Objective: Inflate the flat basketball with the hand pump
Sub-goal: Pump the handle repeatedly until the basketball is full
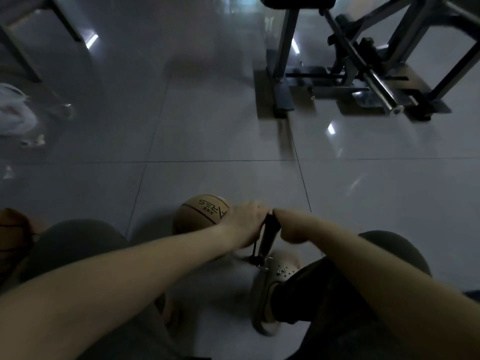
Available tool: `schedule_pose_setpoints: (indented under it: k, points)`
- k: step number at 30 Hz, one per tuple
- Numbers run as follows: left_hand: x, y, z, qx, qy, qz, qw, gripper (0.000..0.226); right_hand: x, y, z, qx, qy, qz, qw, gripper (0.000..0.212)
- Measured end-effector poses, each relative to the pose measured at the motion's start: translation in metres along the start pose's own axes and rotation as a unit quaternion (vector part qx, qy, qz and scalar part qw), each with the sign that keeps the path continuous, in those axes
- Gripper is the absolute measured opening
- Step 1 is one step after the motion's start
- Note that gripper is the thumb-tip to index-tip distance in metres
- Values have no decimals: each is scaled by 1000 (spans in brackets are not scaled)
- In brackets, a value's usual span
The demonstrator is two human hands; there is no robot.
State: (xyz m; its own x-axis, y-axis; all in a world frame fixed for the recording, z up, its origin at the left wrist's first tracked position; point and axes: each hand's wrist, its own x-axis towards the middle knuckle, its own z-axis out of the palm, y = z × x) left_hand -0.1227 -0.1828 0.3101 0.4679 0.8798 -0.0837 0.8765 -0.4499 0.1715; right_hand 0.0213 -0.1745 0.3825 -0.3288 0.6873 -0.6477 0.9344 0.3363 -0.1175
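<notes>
Both hands clamp side by side over the top of the hand pump (268, 236) — the left hand (246, 223) and the right hand (288, 224) nearly touching, fingers curled down round a handle that they hide from the head camera. Below the grip the pump's black barrel slants down to the tiled floor (207, 131), its foot just beside the toe of a pale perforated clog (276, 278) (whether the shoe stands on the pump's base is lost in blur). Just left of the grip, partly behind the left hand, the tan basketball (200, 215) rests on the floor, black lettering on its upper face; any link between ball and pump cannot be made out. Well beyond the grip and to its right stands a dark steel exercise machine (363, 74) with a bright bar end — and far off to the left, a white bag (15, 113) lies at the frame's edge.
</notes>
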Motion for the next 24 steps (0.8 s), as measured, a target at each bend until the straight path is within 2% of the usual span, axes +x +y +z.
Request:
schedule_pose_setpoints:
  k: [3,5,8,10,13,18,24]
  points:
    - [9,-1,-50,-33,90,-2,995,12,-2,4,-35,12,34,20,999,30]
    - [14,1,-63,-20,117,-1,993,10,-1,3,-44,3,36,16,999,32]
    - [4,6,-34,-21,72,0,997,19,0,-5,-17,-10,0,13,1000,38]
    - [-6,10,-4,-25,41,-21,999,24,5,-6,13,-26,5,9,1000,43]
    - [-6,12,23,-33,37,-44,998,26,21,4,38,-17,27,3,999,45]
    - [0,4,61,-51,16,-19,998,38,45,9,49,14,-28,-14,999,49]
    - [-1,3,91,-80,17,-30,996,33,70,13,76,0,-40,-25,999,46]
